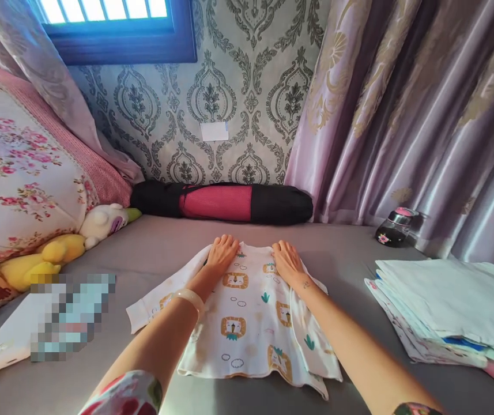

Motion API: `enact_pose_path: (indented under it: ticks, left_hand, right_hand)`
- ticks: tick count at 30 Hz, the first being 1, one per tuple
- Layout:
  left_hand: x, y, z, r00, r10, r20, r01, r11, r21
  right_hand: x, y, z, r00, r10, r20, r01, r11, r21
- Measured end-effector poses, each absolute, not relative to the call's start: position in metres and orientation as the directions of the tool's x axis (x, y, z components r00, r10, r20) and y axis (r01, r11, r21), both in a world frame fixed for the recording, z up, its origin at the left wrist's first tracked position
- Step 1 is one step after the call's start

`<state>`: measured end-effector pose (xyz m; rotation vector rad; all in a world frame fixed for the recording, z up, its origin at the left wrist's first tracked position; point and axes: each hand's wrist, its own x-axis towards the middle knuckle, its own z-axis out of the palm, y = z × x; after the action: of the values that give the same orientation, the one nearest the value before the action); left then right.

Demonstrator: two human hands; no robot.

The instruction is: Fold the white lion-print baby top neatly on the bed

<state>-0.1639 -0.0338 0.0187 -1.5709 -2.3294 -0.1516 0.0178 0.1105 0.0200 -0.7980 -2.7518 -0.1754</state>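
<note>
A small white long-sleeved shirt [251, 305] with lion faces, clouds and green leaves lies spread on the grey sheet, its neckline away from me. My left hand [222, 252] is at the left shoulder, fingers curled down onto the fabric. At the opposite shoulder, my right hand [287, 262] grips the cloth beside the neckline. The left sleeve stretches out to the side, while the right sleeve lies down along the body of the shirt. Both sets of fingertips are partly hidden.
Folded clothes [449, 305] are stacked at right, near a dark bottle [396, 227]. A black and red roll bag [216, 203] lies along the wall. Plush toys [63, 251] and a floral cushion [22, 167] sit left, above a white object [17, 334] and a blurred patch.
</note>
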Motion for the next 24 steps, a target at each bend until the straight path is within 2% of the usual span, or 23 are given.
enact_pose_path:
  ticks: [4, 9, 13, 16, 20, 24]
  left_hand:
    - [-0.168, -0.028, 0.015, -0.3, 0.906, 0.298, 0.925, 0.353, -0.142]
    - [-0.161, -0.024, 0.02, -0.356, 0.903, 0.241, 0.9, 0.401, -0.172]
    - [-0.137, -0.021, 0.027, -0.368, 0.881, 0.297, 0.894, 0.423, -0.147]
    - [-0.11, -0.014, 0.03, -0.316, 0.902, 0.295, 0.933, 0.352, -0.075]
    - [-0.071, 0.004, 0.028, -0.198, 0.947, 0.253, 0.98, 0.193, 0.047]
    - [-0.042, 0.024, 0.016, -0.086, 0.97, 0.227, 0.976, 0.036, 0.216]
  right_hand:
    - [0.015, 0.113, 0.016, -0.81, 0.539, 0.23, 0.551, 0.834, -0.016]
    - [0.018, 0.119, 0.027, -0.811, 0.571, 0.125, 0.549, 0.818, -0.175]
    - [0.045, 0.107, 0.05, -0.768, 0.599, 0.226, 0.556, 0.799, -0.229]
    - [0.073, 0.083, 0.065, -0.779, 0.62, 0.092, 0.588, 0.774, -0.236]
    - [0.103, 0.054, 0.07, -0.85, 0.516, -0.108, 0.527, 0.828, -0.191]
    - [0.117, 0.043, 0.062, -0.847, 0.515, -0.13, 0.531, 0.829, -0.176]
